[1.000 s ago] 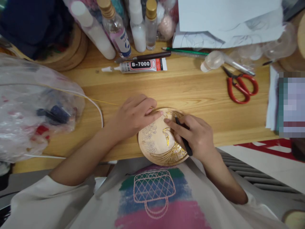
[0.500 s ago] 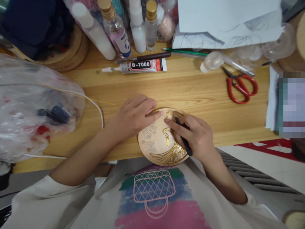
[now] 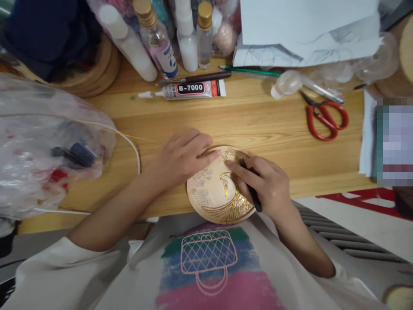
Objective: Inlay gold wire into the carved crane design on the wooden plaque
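A round wooden disc (image 3: pixel 213 196) with a gold bird design and fine drawn lines lies at the table's front edge. My left hand (image 3: pixel 185 157) rests on its upper left rim, the thumb and forefinger near each other on the disc; what they hold, if anything, is too small to make out. On the disc's right side, my right hand (image 3: pixel 263 181) has a dark, slim tool (image 3: pixel 254 197) held against the palm. Its index finger reaches onto the disc near the gold lines at the top.
Beyond the disc lie a glue tube (image 3: pixel 193 89), a dark-handled tool (image 3: pixel 206 77), a green pencil (image 3: pixel 251 70) and red-handled scissors (image 3: pixel 327 120). Bottles (image 3: pixel 166 56) and papers (image 3: pixel 309 26) line the back. A plastic bag (image 3: pixel 48 142) sits at left.
My right hand has shifted slightly to the right with the dark tool, its index fingertip drawing away from my left thumb. My left hand and the disc look nearly unmoved.
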A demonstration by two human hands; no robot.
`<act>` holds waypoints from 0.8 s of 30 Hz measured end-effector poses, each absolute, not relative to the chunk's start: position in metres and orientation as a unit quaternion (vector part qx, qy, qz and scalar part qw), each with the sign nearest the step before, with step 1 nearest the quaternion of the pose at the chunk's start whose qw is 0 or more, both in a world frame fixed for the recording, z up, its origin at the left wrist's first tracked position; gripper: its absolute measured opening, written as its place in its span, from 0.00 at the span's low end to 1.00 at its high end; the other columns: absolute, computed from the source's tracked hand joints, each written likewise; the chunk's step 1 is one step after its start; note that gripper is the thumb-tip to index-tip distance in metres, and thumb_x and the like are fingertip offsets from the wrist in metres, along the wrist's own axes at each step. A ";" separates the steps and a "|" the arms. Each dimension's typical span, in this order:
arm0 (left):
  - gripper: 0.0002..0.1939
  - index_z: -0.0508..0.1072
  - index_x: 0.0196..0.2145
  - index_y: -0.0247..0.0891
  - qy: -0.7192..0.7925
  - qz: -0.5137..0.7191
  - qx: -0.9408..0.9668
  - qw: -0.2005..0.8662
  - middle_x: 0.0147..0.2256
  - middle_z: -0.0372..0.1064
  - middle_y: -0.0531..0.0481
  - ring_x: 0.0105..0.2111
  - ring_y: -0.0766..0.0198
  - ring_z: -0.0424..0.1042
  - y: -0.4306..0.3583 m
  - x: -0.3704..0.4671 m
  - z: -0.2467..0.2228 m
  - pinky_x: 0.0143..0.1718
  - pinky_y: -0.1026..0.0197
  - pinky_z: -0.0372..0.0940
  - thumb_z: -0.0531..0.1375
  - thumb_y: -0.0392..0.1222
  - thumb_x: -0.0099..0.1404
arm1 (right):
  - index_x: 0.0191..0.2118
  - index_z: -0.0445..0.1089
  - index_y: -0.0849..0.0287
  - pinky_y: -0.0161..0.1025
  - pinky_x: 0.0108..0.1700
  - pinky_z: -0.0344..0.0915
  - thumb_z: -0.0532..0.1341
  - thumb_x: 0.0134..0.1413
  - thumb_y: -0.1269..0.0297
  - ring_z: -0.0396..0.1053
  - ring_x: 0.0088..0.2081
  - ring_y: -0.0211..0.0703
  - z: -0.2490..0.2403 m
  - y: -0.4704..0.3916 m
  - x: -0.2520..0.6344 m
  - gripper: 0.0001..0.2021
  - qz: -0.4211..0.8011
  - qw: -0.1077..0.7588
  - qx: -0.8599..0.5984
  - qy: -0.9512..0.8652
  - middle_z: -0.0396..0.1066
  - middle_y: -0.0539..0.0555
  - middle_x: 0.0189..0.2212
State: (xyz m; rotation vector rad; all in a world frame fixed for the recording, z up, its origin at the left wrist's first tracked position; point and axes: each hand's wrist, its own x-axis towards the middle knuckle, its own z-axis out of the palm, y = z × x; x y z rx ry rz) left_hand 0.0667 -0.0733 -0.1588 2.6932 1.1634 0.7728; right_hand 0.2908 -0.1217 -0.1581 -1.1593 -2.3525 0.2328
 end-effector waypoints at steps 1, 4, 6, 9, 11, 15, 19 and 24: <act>0.10 0.63 0.33 0.40 0.383 0.257 0.886 0.052 0.27 0.64 0.57 0.29 0.66 0.68 -0.073 0.067 -0.159 0.31 0.62 0.60 0.57 0.45 0.71 | 0.46 0.76 0.64 0.37 0.30 0.63 0.57 0.64 0.68 0.65 0.30 0.40 -0.158 -0.122 0.291 0.12 0.085 0.252 -0.425 -0.865 0.67 0.54 0.27; 0.10 0.63 0.32 0.41 0.385 0.261 0.884 0.047 0.27 0.64 0.58 0.30 0.67 0.67 -0.073 0.067 -0.160 0.31 0.62 0.60 0.57 0.45 0.71 | 0.44 0.76 0.62 0.36 0.30 0.63 0.57 0.63 0.68 0.65 0.29 0.39 -0.158 -0.121 0.292 0.11 0.083 0.251 -0.422 -0.867 0.67 0.54 0.27; 0.10 0.62 0.32 0.41 0.387 0.252 0.886 0.050 0.27 0.65 0.58 0.30 0.67 0.67 -0.073 0.067 -0.160 0.32 0.62 0.60 0.57 0.44 0.71 | 0.45 0.76 0.62 0.36 0.31 0.63 0.57 0.64 0.68 0.65 0.30 0.39 -0.159 -0.121 0.293 0.11 0.082 0.250 -0.419 -0.869 0.67 0.54 0.27; 0.10 0.63 0.32 0.41 0.380 0.254 0.888 0.049 0.27 0.65 0.58 0.28 0.68 0.66 -0.073 0.067 -0.160 0.32 0.63 0.60 0.58 0.44 0.71 | 0.45 0.76 0.63 0.36 0.31 0.63 0.56 0.63 0.68 0.65 0.30 0.39 -0.159 -0.121 0.292 0.12 0.080 0.253 -0.417 -0.870 0.67 0.54 0.28; 0.09 0.63 0.33 0.40 0.370 0.269 0.888 0.038 0.27 0.64 0.58 0.27 0.68 0.64 -0.072 0.067 -0.160 0.31 0.63 0.60 0.59 0.43 0.70 | 0.46 0.76 0.64 0.36 0.30 0.62 0.56 0.64 0.68 0.64 0.29 0.39 -0.158 -0.121 0.292 0.12 0.080 0.251 -0.417 -0.870 0.67 0.54 0.28; 0.08 0.64 0.33 0.39 0.349 0.288 0.891 0.033 0.27 0.64 0.57 0.25 0.69 0.62 -0.070 0.067 -0.159 0.30 0.63 0.61 0.60 0.41 0.69 | 0.48 0.76 0.63 0.36 0.31 0.62 0.56 0.64 0.68 0.64 0.30 0.39 -0.158 -0.121 0.292 0.13 0.077 0.236 -0.417 -0.874 0.67 0.54 0.27; 0.08 0.64 0.33 0.40 0.345 0.290 0.892 0.029 0.27 0.65 0.56 0.26 0.68 0.63 -0.070 0.067 -0.160 0.30 0.61 0.62 0.60 0.41 0.69 | 0.48 0.76 0.62 0.36 0.30 0.61 0.56 0.64 0.68 0.63 0.30 0.39 -0.159 -0.121 0.293 0.13 0.068 0.228 -0.417 -0.877 0.67 0.53 0.27; 0.09 0.63 0.33 0.41 0.351 0.277 0.894 0.022 0.27 0.66 0.57 0.29 0.67 0.66 -0.070 0.065 -0.163 0.31 0.61 0.61 0.59 0.43 0.70 | 0.48 0.75 0.62 0.36 0.30 0.62 0.55 0.65 0.67 0.64 0.30 0.40 -0.157 -0.120 0.293 0.14 0.064 0.217 -0.420 -0.879 0.67 0.54 0.27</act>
